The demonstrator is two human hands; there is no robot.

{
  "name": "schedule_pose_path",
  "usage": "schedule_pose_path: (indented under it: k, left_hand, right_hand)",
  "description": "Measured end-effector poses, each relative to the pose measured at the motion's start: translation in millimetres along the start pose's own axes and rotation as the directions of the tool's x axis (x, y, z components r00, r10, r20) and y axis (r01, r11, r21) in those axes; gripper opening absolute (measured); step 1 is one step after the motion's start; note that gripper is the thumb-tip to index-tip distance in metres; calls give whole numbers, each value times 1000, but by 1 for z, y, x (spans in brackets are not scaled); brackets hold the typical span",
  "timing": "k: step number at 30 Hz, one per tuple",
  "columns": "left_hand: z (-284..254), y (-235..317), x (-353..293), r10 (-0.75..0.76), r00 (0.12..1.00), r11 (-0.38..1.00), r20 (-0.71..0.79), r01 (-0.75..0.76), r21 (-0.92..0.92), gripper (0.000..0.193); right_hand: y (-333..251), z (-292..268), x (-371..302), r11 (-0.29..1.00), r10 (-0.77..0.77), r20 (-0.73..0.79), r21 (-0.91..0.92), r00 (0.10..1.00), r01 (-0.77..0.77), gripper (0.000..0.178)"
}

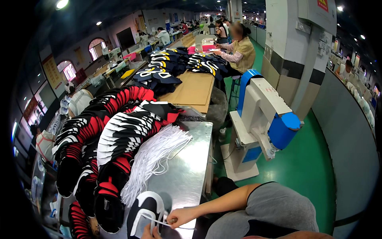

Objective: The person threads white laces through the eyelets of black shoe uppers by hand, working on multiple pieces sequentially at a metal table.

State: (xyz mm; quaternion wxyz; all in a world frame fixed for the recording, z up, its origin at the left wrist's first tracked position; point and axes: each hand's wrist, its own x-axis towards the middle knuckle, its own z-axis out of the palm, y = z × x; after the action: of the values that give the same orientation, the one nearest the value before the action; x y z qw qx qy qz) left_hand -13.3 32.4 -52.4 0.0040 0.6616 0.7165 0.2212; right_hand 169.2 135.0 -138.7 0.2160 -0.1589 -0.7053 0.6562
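At the lower edge lies a black and white shoe upper (136, 208) with a white shoelace (151, 218) running across its opening. My right hand (181, 217) is closed in a pinch on that lace, just right of the upper. Fingertips of my left hand (151, 232) come up from the bottom edge and grip the near side of the upper; the rest of this hand is out of the picture. Beyond the upper, a bundle of loose white shoelaces (157, 153) is spread over the metal tabletop (191, 159).
Long overlapping rows of black, red and white shoe uppers (123, 135) line the table's left side. Farther on are cardboard (189, 89) and piles of dark uppers (165, 63). A white and blue machine (258, 115) stands right of the table. A seated person (242, 51) works beyond.
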Motion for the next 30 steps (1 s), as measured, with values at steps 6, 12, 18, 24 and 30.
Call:
schedule_pose_path:
  k: [6,12,18,24,30]
  left_hand:
    - [-65,17,15,-223,975,911,-17,202,-361,31]
    - [-11,-4,2,-101,993,903,65,119,-414,20]
    - [32,18,8,-102,916,936,387,220,-273,24]
    - [17,24,10,-112,918,933,381,229,-277,24]
    - [29,43,37,-176,854,972,489,229,-51,28]
  right_hand:
    - [7,-31,-100,907,87,251,-421,964,28,30]
    - [-55,-53,-110,968,139,111,-225,984,-111,14]
    - [-44,-44,-23,991,111,-293,100,950,-85,14]
    - [-42,-44,20,995,70,-225,-51,972,-83,12]
    - [-40,-53,43,993,-6,-256,-116,967,-25,17]
